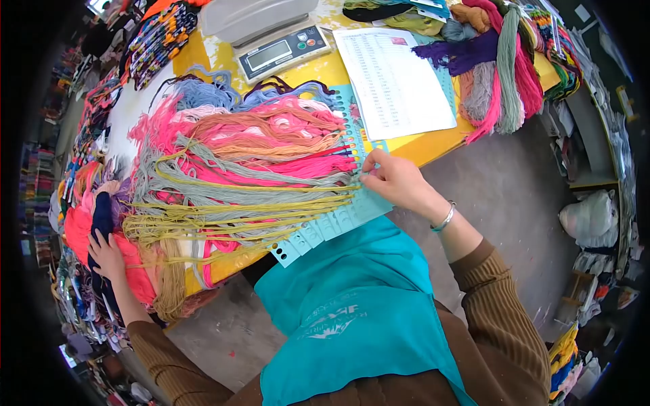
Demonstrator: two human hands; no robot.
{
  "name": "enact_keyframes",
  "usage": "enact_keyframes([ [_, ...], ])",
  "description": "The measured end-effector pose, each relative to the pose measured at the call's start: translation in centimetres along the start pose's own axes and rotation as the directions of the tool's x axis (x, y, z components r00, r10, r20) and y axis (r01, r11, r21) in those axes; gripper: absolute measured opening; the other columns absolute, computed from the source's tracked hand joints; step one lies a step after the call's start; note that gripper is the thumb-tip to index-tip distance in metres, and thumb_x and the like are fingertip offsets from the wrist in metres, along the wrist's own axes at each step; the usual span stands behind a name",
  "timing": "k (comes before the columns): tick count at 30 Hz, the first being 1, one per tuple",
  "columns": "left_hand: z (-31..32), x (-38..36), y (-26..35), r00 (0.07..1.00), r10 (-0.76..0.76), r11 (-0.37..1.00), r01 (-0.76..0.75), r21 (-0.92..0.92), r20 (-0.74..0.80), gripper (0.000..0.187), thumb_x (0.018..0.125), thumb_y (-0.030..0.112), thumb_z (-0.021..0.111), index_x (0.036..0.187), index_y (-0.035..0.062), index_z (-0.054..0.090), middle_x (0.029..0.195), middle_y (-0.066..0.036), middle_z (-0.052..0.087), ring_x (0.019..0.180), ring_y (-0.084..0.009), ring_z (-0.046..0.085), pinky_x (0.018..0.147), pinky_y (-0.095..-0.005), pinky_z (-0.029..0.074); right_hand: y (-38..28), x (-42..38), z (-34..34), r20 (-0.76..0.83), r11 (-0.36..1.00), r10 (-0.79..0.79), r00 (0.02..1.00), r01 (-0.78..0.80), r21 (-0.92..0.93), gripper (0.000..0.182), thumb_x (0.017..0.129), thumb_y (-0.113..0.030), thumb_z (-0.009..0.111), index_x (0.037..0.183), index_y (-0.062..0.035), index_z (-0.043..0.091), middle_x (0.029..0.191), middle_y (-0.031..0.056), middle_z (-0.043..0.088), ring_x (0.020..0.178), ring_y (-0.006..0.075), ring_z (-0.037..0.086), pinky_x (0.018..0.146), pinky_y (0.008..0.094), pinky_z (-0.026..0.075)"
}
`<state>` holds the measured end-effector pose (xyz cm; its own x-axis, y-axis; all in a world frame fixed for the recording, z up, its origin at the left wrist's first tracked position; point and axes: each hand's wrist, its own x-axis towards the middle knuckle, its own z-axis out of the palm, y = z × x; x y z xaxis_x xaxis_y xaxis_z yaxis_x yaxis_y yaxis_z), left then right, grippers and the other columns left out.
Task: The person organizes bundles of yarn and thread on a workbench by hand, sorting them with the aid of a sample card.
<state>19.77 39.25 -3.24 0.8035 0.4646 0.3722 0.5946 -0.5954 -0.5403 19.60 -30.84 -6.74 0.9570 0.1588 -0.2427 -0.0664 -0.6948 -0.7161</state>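
My right hand (396,179) has its thumb and index finger pinched together at the punched edge of a pale blue thread card (371,203), where the ends of grey-green embroidery threads (271,177) meet the fingertips. Long pink threads (271,128), orange threads (291,145) and olive-yellow threads (244,211) run leftward from the row of holes. Over at the left, my left hand (105,254) lies with fingers spread on a navy skein (103,216). Coral-pink yarn (139,271) bulges beside that hand.
A digital scale (281,51) stands at the back of the yellow table (423,145). Right of it lies a printed sheet (399,88). Coloured skeins (504,74) hang over the table's right corner. Mixed yarn bundles (159,40) line the left side. A plastic bag (589,216) sits at far right.
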Motion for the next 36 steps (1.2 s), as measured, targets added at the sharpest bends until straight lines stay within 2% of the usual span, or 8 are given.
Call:
enact_keyframes([
  [9, -2.3, -0.1, 2.3, 0.983, 0.023, 0.999, -0.031, 0.043, 0.182, 0.059, 0.096, 0.054, 0.04, 0.146, 0.0225, 0.039, 0.156, 0.001, 0.029, 0.144, -0.0259, 0.024, 0.099, -0.0726, 0.028, -0.1, -0.1, -0.1, 0.0, 1.0, -0.011, 1.0, 0.011, -0.019, 0.026, 0.086, -0.029, 0.063, 0.098, -0.0064, 0.057, 0.077, 0.0141, 0.067, 0.077, 0.0335, 0.066, 0.068, 0.0438, 0.05],
  [12, -2.1, -0.8, 3.1, 0.992, -0.045, 0.992, 0.058, -0.108, 0.116, 0.056, 0.096, 0.051, 0.043, 0.144, 0.0213, 0.043, 0.156, -0.003, 0.03, 0.144, -0.0282, 0.024, 0.103, -0.0686, 0.028, -0.1, -0.1, -0.2, 0.008, 1.0, -0.008, 1.0, 0.008, -0.015, 0.027, 0.086, -0.029, 0.063, 0.099, -0.0059, 0.058, 0.078, 0.0142, 0.067, 0.077, 0.0339, 0.066, 0.068, 0.044, 0.05],
  [15, -0.6, -2.5, 4.4, 0.99, 0.103, 0.969, -0.123, -0.216, -0.099, 0.053, 0.097, 0.043, 0.046, 0.142, 0.0154, 0.045, 0.155, -0.01, 0.031, 0.143, -0.0352, 0.023, 0.108, -0.0607, 0.027, 0.0, -0.1, -0.2, 0.02, 1.0, 0.003, 1.0, -0.003, 0.005, 0.027, 0.086, -0.029, 0.063, 0.099, -0.0056, 0.059, 0.078, 0.0143, 0.067, 0.077, 0.034, 0.066, 0.068, 0.0441, 0.05],
  [17, -0.7, -5.5, 6.5, 0.897, 0.294, 0.786, -0.424, -0.449, -0.331, 0.05, 0.098, 0.033, 0.046, 0.14, 0.0071, 0.045, 0.153, -0.018, 0.03, 0.141, -0.0417, 0.022, 0.113, -0.0533, 0.023, -0.1, -0.1, -0.3, 0.02, 1.0, -0.001, 1.0, 0.001, 0.009, 0.027, 0.087, -0.028, 0.062, 0.1, -0.0054, 0.06, 0.078, 0.0144, 0.067, 0.077, 0.0335, 0.066, 0.068, 0.044, 0.05],
  [19, -9.2, -11.3, 10.7, 0.898, 0.313, 0.571, -0.437, -0.695, -0.308, 0.048, 0.099, 0.026, 0.044, 0.14, 0.0019, 0.044, 0.152, -0.022, 0.029, 0.141, -0.0435, 0.021, 0.115, -0.0526, 0.017, -0.2, -0.4, -0.3, 0.011, 1.0, -0.019, 1.0, 0.019, 0.007, 0.026, 0.087, -0.027, 0.062, 0.1, -0.0051, 0.061, 0.079, 0.0145, 0.067, 0.077, 0.0327, 0.066, 0.068, 0.0437, 0.05],
  [25, -16.5, -19.9, 16.0, 0.858, 0.386, 0.412, -0.49, -0.768, -0.34, 0.047, 0.098, 0.021, 0.04, 0.141, 0.0006, 0.041, 0.153, -0.021, 0.028, 0.143, -0.0417, 0.018, 0.115, -0.0515, 0.015, -0.6, -0.2, -2.4, -0.106, 0.996, -0.053, 0.993, 0.061, 0.068, 0.021, 0.088, -0.022, 0.06, 0.1, -0.0056, 0.064, 0.072, 0.0123, 0.066, 0.066, 0.0319, 0.065, 0.061, 0.0422, 0.049],
  [30, -16.0, -21.6, 17.9, 0.879, 0.377, 0.404, -0.438, -0.803, -0.29, 0.048, 0.098, 0.018, 0.04, 0.14, -0.0029, 0.041, 0.151, -0.021, 0.031, 0.142, -0.041, 0.022, 0.114, -0.0507, 0.018, 1.7, 4.1, -3.4, -0.423, 0.932, -0.307, 0.852, 0.179, -0.316, 0.029, 0.089, -0.019, 0.059, 0.116, -0.0081, 0.063, 0.066, 0.0126, 0.064, 0.058, 0.0274, 0.063, 0.057, 0.0388, 0.049],
  [36, -15.5, -21.8, 18.3, 0.898, 0.342, 0.412, -0.407, -0.815, -0.276, 0.046, 0.097, 0.015, 0.04, 0.138, -0.0046, 0.042, 0.148, -0.021, 0.036, 0.14, -0.04, 0.026, 0.114, -0.0495, 0.02, 2.1, 7.2, -4.7, -0.318, 0.835, -0.247, 0.915, 0.035, -0.549, 0.036, 0.09, -0.021, 0.053, 0.124, -0.0097, 0.056, 0.068, 0.0125, 0.066, 0.063, 0.0313, 0.066, 0.059, 0.0445, 0.05],
])
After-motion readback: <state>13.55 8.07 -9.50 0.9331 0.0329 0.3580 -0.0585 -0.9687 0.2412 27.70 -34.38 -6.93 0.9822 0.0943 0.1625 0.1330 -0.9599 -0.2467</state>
